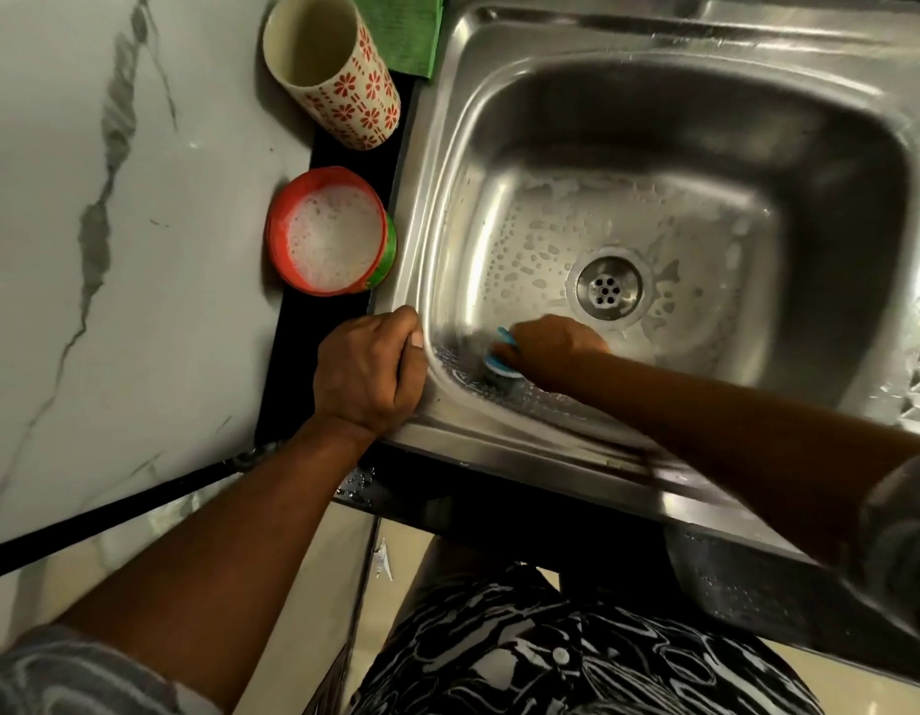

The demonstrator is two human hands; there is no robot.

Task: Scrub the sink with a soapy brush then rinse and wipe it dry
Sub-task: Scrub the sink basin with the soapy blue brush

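At the sink's near left corner: brush on steel, suds standing close by

The right hand (551, 348) grasps the blue brush (501, 361), which is pressed against the wet wall of the sink (654, 38) low in that corner. The left hand (367, 371) is clenched on the rim and holds nothing that shows. A soapy handle could twist out of the grasp on a hard stroke. The bracing arm could also nudge the red tub of suds (331, 234) just beside the rim (spilling foam over the counter (112, 198)). Counted: one brush, one sink, one drain (609, 289), one tub, one patterned cup (334, 69), one green cloth (411, 28).
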